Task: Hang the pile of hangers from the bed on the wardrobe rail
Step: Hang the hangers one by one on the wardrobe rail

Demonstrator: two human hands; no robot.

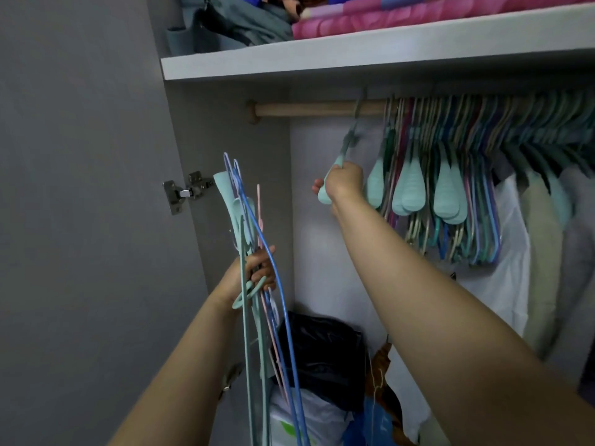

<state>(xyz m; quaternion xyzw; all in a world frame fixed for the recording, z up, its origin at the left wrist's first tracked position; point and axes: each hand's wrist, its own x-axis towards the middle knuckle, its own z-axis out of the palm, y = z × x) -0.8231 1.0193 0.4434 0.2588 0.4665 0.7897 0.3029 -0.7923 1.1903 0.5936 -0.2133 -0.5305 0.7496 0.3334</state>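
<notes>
Right hand [343,181] grips one mint hanger [335,175] by its shoulder end, hook over the bare stretch of wardrobe rail [309,109], left of the packed hangers already hung [450,194]. Left hand [254,272] clenches the leftover bundle of hangers [257,233] mid-frame, hooks downward. They look light, thin, stiff plastic and tangle-prone, so best taken near the neck, one at a time. Hook contact is blurred; bed isn't visible; bundle's lower end is cut off

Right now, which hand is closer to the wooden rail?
Right. The right hand grips a hanger hooked on the rail, just below it. The left hand holds a bunch much lower.
</notes>
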